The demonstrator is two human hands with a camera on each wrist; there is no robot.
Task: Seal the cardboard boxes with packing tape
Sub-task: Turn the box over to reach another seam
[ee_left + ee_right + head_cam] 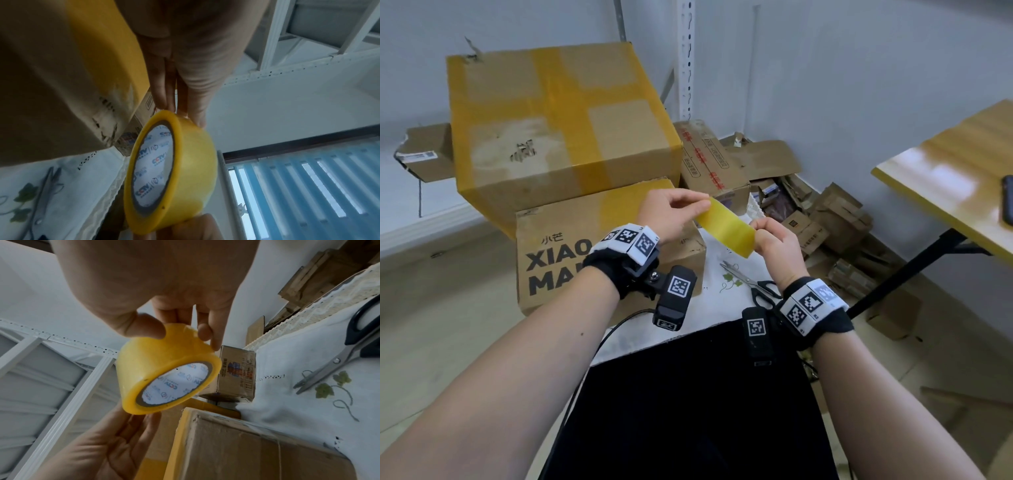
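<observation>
Both hands hold a yellow packing tape roll (726, 228) in the air between them, above the table's far edge. My left hand (702, 205) pinches its far rim with nearly straight fingers (162, 94). My right hand (756, 228) pinches the near side between thumb and fingertips (144, 327). The roll (185, 162) has a white printed core (176, 384). No loose tape end shows. Behind the hands stands a large cardboard box (561, 126) crossed with yellow tape, stacked on a printed cardboard box (558, 260).
Black-handled scissors (756, 284) lie on the white embroidered tablecloth (715, 308) under my right wrist. A smaller box (709, 161) and a heap of flattened cardboard (825, 219) sit behind. A yellow-topped table (945, 178) with a phone (1008, 198) stands at right.
</observation>
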